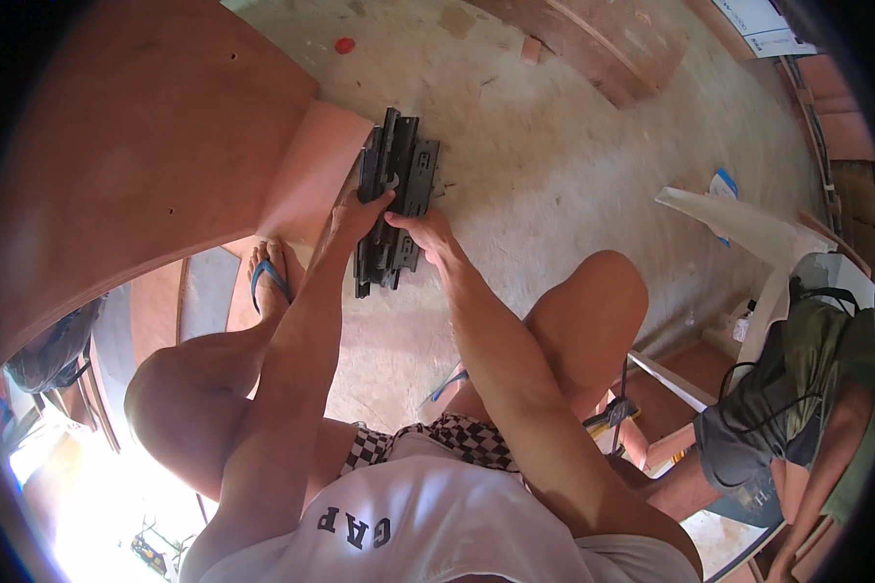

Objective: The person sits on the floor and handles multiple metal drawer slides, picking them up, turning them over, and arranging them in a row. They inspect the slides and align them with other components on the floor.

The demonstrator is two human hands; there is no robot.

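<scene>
Several black metal drawer slides (396,146) lie side by side as an uneven bundle in front of me, their ends not lined up. My left hand (360,216) is closed on the bundle's left side, its thumb over the rails near the middle. From the right, my right hand (426,231) grips the bundle, thumb across the top and the other fingers mostly hidden. Both thumbs come close together. Whether the slides rest on the floor or are lifted a little, I cannot tell.
A large reddish-brown wooden panel (156,126) rises at my left, a smaller board (316,165) beside it. A red scrap (344,46) and a wood offcut (531,51) lie on the concrete floor (554,165). Another person (797,389) is close at my right, near open wooden boxes (685,374).
</scene>
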